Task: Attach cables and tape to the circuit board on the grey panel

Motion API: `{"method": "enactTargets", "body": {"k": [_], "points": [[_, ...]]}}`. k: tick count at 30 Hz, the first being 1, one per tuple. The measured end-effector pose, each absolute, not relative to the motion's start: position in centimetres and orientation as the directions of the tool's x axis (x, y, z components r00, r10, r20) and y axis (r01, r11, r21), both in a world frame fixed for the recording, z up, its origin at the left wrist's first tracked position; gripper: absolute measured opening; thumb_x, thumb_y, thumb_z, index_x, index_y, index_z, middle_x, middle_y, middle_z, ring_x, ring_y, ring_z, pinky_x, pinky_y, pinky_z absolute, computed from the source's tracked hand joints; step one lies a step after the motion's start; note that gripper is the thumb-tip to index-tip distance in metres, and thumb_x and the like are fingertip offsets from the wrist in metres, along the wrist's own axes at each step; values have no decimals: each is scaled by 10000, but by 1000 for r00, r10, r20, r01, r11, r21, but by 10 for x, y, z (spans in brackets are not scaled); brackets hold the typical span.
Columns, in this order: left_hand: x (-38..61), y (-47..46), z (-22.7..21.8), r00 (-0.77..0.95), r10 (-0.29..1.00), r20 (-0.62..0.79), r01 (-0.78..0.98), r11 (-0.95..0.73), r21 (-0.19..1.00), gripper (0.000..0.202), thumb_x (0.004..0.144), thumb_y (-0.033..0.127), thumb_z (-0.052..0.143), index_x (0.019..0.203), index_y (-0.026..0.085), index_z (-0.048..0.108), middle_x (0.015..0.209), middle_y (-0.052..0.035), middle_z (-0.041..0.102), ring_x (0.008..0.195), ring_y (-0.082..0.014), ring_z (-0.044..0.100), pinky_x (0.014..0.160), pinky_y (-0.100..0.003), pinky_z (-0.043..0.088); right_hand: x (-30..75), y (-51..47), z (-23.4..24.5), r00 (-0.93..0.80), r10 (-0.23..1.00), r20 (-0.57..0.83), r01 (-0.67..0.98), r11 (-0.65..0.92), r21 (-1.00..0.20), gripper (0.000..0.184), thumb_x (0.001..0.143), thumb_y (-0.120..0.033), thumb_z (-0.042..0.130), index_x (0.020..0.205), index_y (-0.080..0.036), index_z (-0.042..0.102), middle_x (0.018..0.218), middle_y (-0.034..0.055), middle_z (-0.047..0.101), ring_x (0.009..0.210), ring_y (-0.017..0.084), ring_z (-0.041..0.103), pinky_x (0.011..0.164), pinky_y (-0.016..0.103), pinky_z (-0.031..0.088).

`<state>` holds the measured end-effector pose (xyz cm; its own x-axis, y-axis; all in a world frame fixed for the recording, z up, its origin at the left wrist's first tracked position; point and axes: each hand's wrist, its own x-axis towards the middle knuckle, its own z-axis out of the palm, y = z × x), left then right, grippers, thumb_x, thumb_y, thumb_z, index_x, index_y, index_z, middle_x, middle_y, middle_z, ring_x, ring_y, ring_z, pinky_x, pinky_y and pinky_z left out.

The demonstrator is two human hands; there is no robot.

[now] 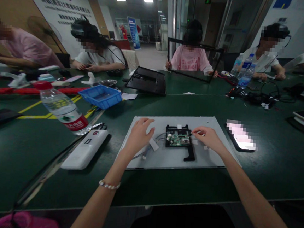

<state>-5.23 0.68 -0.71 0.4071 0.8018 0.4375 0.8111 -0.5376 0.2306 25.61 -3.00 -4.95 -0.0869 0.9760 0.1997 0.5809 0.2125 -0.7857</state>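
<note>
A grey metal panel (206,158) lies flat on the green table in front of me. A green circuit board in a black bracket (178,138) sits at its middle, with thin wires (158,138) running off to the left. My left hand (138,136) rests on the panel just left of the board, fingers spread and curved. My right hand (209,137) is at the board's right edge, fingers pinched on something small and pale that I cannot make out.
A tilted water bottle (63,109) and a white device (86,148) lie to my left, a blue tray (101,96) behind them. A phone (239,136) lies right of the panel. Several people sit across the table; one holds a black frame (194,61).
</note>
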Motion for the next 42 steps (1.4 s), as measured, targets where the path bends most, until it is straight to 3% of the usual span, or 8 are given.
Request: {"method": "enactTargets", "body": {"k": [8,13,18,22,28,32,36,42], "points": [[-83,17,-35,314,881,354,804,-445,394,308,861,324,459,1127,196,546,1095,-69,561,1012,-219,547,894,-365,435,257,-30,-55,-109,966,235,592,253,-765,171,770,-247,571,895,-215,682,896,35,684,762,159,622,697,290,482],[-79,15,-36,339,902,267,778,-429,459,318,858,355,444,1096,189,572,950,-55,598,877,-195,581,819,-332,456,255,-32,-52,-108,953,285,626,288,-725,192,780,-231,560,929,-197,676,948,56,670,785,160,620,685,282,482],[-79,12,-33,354,908,224,762,-419,494,277,829,268,434,1036,188,600,895,-39,635,831,-184,594,785,-310,461,258,-33,-50,-111,957,267,656,273,-704,201,775,-225,558,932,-195,680,970,59,663,807,165,617,696,282,478],[-81,13,-33,333,908,252,758,-417,502,254,817,220,420,959,198,630,973,-37,657,885,-186,598,800,-305,464,260,-32,-51,-98,961,260,668,257,-699,205,762,-219,563,923,-192,686,966,63,668,823,172,617,717,282,473],[-93,24,-30,249,898,363,786,-407,466,261,827,188,393,905,194,641,963,-35,652,888,-177,586,826,-297,452,271,-30,-54,-84,975,206,687,206,-697,239,749,-231,578,956,-189,689,934,68,677,827,185,620,768,314,473],[-103,35,-31,248,900,358,841,-383,382,269,824,161,387,895,197,644,927,-44,630,873,-188,577,843,-318,443,279,-29,-57,-148,985,87,715,167,-679,300,703,-291,630,978,-186,687,969,85,663,837,205,615,765,333,477],[-96,42,-30,258,904,342,889,-361,283,262,821,165,429,989,173,629,1002,-76,609,921,-213,570,862,-349,442,277,-31,-57,-203,977,63,739,195,-645,316,679,-361,660,945,-195,691,991,87,638,873,222,599,771,349,472],[-29,40,-14,555,752,356,767,-628,129,291,860,202,460,1127,179,574,1125,-82,594,1035,-217,542,924,-363,401,272,-33,-56,-212,975,69,729,205,-653,208,694,-327,647,851,-197,688,933,67,648,848,205,607,767,341,476]]}}
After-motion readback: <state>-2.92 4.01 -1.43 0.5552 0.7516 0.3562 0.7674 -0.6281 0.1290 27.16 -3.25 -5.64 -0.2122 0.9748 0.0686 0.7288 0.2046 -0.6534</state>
